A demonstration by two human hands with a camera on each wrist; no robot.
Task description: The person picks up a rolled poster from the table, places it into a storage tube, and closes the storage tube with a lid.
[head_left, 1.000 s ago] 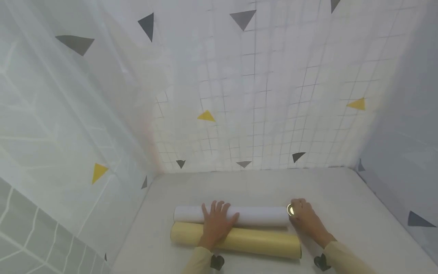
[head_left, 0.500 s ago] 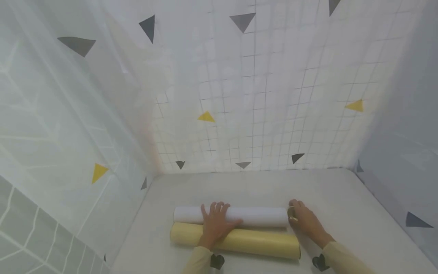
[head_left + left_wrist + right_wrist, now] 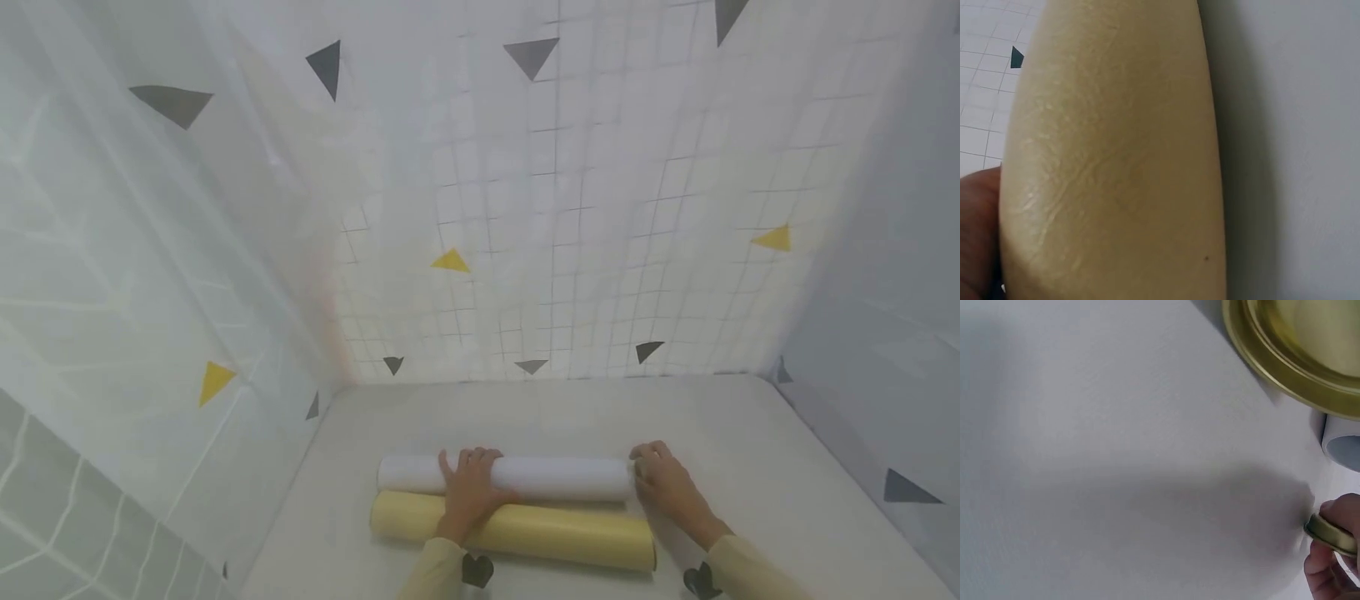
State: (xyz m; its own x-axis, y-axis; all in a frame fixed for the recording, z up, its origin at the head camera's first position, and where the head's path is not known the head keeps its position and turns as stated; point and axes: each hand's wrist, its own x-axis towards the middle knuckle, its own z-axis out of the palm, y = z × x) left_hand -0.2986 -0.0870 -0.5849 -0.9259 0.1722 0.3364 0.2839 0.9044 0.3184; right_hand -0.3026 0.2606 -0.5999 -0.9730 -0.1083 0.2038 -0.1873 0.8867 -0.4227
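A white cardboard tube lies crosswise on the table, behind a yellow tube. My left hand grips the white tube left of its middle, fingers over the far side and thumb along the near side. Its wrist rests across the yellow tube. At the white tube's right end, my right hand pinches a gold metal end cap between thumb and fingers. In the right wrist view that cap is apart from the white tube's open end. The head view hides the cap behind the fingers.
The yellow tube's right end bears a gold metal cap. The white table meets a grid-patterned back wall with triangle shapes. Side walls stand left and right.
The gold end cap in my right hand has turned, its round face going from facing the head camera to out of sight. My left hand stays on the white tube, its thumb shifting slightly.
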